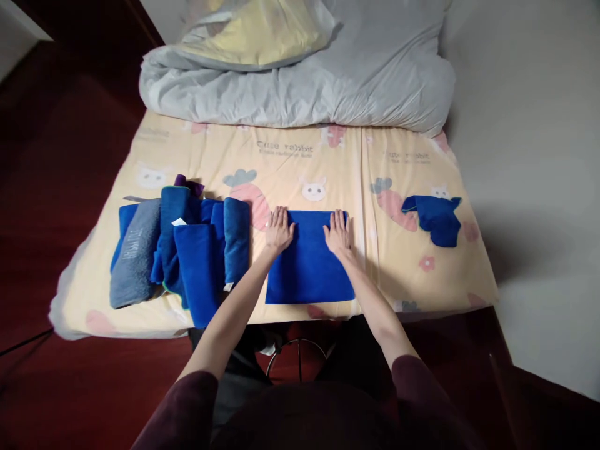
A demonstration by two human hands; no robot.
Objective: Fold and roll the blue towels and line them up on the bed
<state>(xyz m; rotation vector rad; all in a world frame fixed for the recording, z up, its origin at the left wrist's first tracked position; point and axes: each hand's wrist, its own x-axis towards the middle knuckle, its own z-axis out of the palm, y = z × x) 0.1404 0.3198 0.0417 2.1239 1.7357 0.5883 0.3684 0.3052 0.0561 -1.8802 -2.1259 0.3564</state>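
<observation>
Smoothing flat, squarish blue cloth (309,262).

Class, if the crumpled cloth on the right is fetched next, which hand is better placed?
Likely the right hand: at the right of the flat cloth, it lies nearer the crumpled cloth than the left hand.

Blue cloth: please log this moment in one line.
left hand on blue cloth, far left corner; right hand on far right corner; cloth flat on bed
</observation>
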